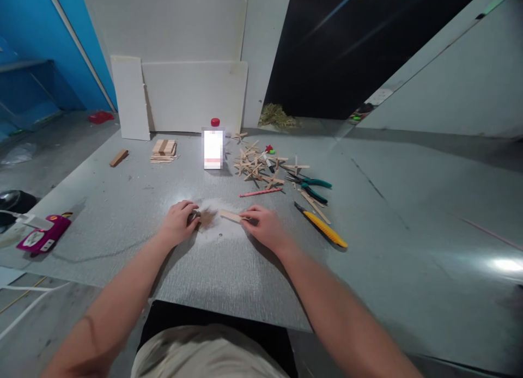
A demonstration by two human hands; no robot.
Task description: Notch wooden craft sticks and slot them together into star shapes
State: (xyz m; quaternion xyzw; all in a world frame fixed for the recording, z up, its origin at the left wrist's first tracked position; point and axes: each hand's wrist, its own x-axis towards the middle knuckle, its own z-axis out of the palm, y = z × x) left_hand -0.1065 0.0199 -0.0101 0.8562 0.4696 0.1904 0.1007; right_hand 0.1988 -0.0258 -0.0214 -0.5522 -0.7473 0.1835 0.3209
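Observation:
My right hand (260, 224) pinches one end of a flat wooden craft stick (230, 216), which points left just above the grey tabletop (229, 280). My left hand (182, 221) is curled close by, thumb and fingers closed around something small that I cannot make out. Between the stick's free end and my left fingers is a brown smear (208, 219), too blurred to name. Pale dust lies on the table around both hands. A red pencil-like stick (260, 193) lies just beyond my right hand.
Behind stand a red-capped bottle (213, 149) and a bundle of craft sticks (164, 149). A pile of crossed sticks (257, 165), green-handled pliers (312, 187) and a yellow utility knife (324, 229) lie to the right. A purple power strip (44, 235) sits at the left edge.

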